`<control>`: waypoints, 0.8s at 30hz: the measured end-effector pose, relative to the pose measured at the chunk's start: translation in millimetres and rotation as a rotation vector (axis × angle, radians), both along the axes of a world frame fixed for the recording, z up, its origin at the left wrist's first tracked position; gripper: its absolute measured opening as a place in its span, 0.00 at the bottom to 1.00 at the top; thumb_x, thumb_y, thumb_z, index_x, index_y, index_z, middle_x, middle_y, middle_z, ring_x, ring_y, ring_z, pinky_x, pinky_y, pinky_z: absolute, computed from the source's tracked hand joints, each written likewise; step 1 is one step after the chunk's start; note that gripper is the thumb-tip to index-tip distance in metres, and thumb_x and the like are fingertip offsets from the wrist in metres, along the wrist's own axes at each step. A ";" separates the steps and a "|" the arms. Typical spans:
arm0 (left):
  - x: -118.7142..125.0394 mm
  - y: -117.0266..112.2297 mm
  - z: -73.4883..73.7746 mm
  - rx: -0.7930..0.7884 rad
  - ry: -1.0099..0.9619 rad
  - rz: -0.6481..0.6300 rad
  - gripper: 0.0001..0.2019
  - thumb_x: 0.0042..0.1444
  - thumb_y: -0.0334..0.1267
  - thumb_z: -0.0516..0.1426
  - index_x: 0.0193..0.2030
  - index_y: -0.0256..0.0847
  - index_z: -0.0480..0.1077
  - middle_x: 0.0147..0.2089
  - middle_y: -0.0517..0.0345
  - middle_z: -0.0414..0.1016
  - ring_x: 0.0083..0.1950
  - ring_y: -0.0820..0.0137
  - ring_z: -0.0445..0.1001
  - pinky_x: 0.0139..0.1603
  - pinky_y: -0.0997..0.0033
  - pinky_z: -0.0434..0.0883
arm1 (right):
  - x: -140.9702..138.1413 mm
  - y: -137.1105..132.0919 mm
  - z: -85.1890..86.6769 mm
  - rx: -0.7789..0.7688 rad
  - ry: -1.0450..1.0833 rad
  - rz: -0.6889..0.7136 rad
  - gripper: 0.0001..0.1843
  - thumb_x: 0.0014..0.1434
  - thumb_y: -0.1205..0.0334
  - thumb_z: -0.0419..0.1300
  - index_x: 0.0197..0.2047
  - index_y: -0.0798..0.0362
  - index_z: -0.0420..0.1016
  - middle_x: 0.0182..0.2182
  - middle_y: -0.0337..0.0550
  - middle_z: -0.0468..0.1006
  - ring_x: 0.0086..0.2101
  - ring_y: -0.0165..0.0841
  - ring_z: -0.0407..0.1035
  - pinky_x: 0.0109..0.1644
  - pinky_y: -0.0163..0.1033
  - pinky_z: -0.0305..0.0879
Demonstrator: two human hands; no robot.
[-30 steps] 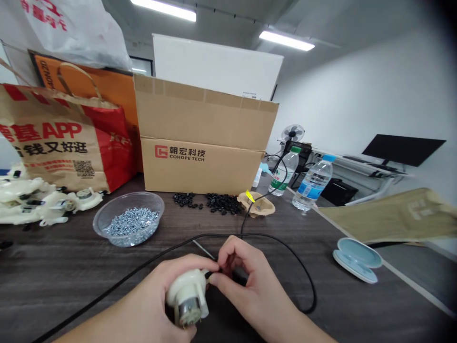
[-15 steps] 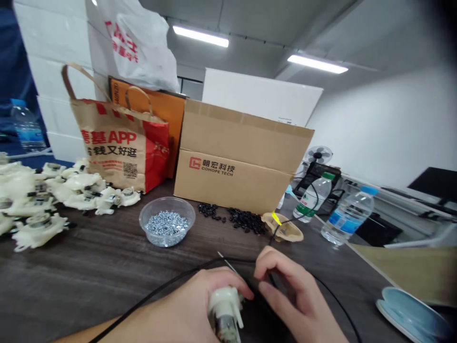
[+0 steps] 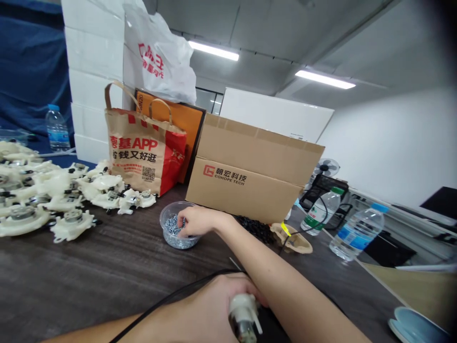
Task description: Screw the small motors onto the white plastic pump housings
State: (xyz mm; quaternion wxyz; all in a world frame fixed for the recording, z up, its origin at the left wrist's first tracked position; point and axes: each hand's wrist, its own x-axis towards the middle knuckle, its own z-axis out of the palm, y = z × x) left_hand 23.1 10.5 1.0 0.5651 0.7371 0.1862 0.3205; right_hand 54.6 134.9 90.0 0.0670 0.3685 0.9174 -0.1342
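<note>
The left hand has its grip closed around a small cream motor housing at bottom center, while the right hand dips into silver screws in a clear bowl on the bench; can't tell if it's pinching any.

The left hand grips a cream plastic motor housing; the right hand dips into a clear plastic bowl of silver screws.

Strip lights line the grey ceiling; a white wall rises at right; stacked white panels stand before blue cloth.
</note>
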 end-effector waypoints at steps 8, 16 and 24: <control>-1.2 -4.3 4.0 -0.065 -0.028 0.012 0.35 0.35 0.25 0.67 0.56 0.39 0.76 0.52 0.54 0.78 0.49 0.59 0.76 0.50 0.63 0.74 | -7.6 7.2 -4.6 0.015 -0.178 0.028 0.13 0.71 0.57 0.62 0.53 0.55 0.75 0.49 0.46 0.79 0.44 0.38 0.76 0.48 0.48 0.76; -0.2 -10.7 16.4 -0.021 -0.028 0.033 0.36 0.35 0.22 0.66 0.56 0.43 0.77 0.46 0.58 0.77 0.50 0.59 0.74 0.48 0.66 0.72 | -14.8 -11.2 -3.5 0.127 -0.204 -0.011 0.13 0.70 0.58 0.63 0.54 0.54 0.75 0.51 0.47 0.78 0.46 0.39 0.76 0.50 0.49 0.76; 2.1 -5.4 2.3 -0.019 0.063 0.117 0.35 0.30 0.26 0.69 0.52 0.40 0.76 0.50 0.55 0.75 0.44 0.63 0.73 0.46 0.66 0.72 | 14.1 -9.0 4.1 0.299 0.089 -0.077 0.12 0.71 0.57 0.62 0.53 0.54 0.76 0.51 0.47 0.78 0.48 0.40 0.75 0.53 0.52 0.74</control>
